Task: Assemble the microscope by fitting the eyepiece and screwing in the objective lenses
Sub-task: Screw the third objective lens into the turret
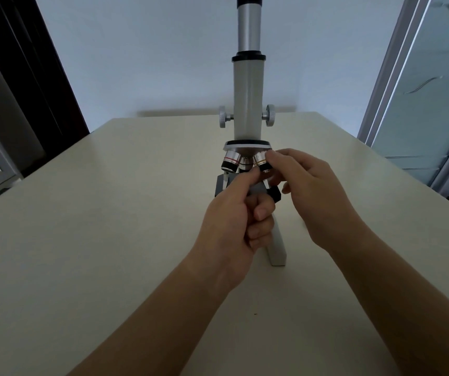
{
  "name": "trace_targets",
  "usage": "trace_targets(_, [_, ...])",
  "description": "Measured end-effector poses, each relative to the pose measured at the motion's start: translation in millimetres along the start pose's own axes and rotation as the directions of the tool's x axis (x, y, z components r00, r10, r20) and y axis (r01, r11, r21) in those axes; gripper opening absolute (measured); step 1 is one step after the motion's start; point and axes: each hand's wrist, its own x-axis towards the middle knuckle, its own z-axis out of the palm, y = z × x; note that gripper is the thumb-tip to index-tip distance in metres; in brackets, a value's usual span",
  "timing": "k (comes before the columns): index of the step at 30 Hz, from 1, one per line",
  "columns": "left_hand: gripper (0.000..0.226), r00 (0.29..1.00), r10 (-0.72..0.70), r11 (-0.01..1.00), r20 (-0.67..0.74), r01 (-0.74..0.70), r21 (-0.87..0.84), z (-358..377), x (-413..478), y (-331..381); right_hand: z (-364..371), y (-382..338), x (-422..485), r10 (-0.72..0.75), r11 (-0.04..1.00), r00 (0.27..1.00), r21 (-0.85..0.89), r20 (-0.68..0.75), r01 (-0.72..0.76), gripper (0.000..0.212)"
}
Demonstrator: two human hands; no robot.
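The microscope (pixel 247 104) stands upright in the middle of the pale table (pixel 109 213), with its white foot (pixel 277 248) pointing toward the person. The eyepiece (pixel 248 1) sits in the top of the silver tube and is partly cut off by the upper edge of the view. Knurled focus knobs (pixel 270 115) stick out on both sides of the body.

Under the body, the nosepiece (pixel 247 146) carries 3 objective lenses: a red-banded lens (pixel 230 162) on the left, a middle lens (pixel 245 166), and a gold-banded lens (pixel 261 162) on the right.

The right hand (pixel 312 191) pinches the gold-banded lens between thumb and forefinger, with its other fingers loosely spread below. The left hand (pixel 234 213) is raised in front of the dark stage (pixel 222 185) with its lower fingers curled into the palm. Its upper fingertip reaches the underside of the lenses, between the middle lens and the gold-banded lens. I cannot tell whether it grips either one. The 2 hands are close together there.

A dark door frame (pixel 41 63) rises at the left and a frosted glass panel (pixel 429 90) at the right.
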Motion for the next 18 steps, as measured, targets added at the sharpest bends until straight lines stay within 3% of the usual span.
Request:
trace_targets(5, [0.025, 1.0, 0.006, 0.999, -0.016, -0.006, 0.037, -0.5, 0.8, -1.2, -0.1, 0.5, 0.2, 0.016, 1.0, 1.0, -0.002, -0.019, -0.016, 0.03])
trace_targets(11, [0.021, 1.0, 0.023, 0.998, 0.0, -0.023, 0.066, -1.0, 1.4, -1.8, 1.4, 0.6, 0.3, -0.01, 1.0, 1.0, 0.001, -0.023, 0.01, 0.014])
trace_targets(18, [0.021, 1.0, 0.0, 1.0, -0.004, 0.0, 0.018, -2.2, 0.9, -0.8, -0.4, 1.8, 0.6, -0.011, 1.0, 1.0, -0.023, -0.005, 0.011, 0.031])
